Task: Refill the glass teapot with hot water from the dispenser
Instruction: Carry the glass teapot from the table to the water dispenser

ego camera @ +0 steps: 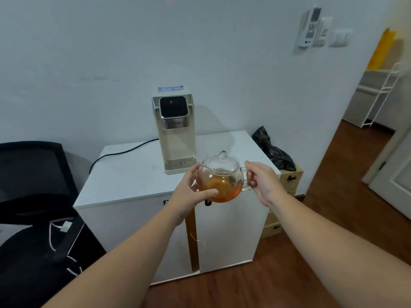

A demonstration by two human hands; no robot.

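A round glass teapot [222, 181] with its glass lid on holds a little amber tea and hangs in the air in front of the cabinet's edge. My right hand [262, 181] grips its handle on the right side. My left hand [191, 192] cups the pot's left side and bottom, thumb across the front. The cream hot water dispenser [175, 130] stands upright on the white cabinet [133, 181], just behind and left of the teapot. Its black panel faces me and its drip tray is bare.
A black power cord [120, 152] runs left from the dispenser across the cabinet top. A black office chair [33, 196] stands at the left. Cardboard boxes [289, 181] with a black bag sit right of the cabinet. A doorway opens at the far right over wooden floor.
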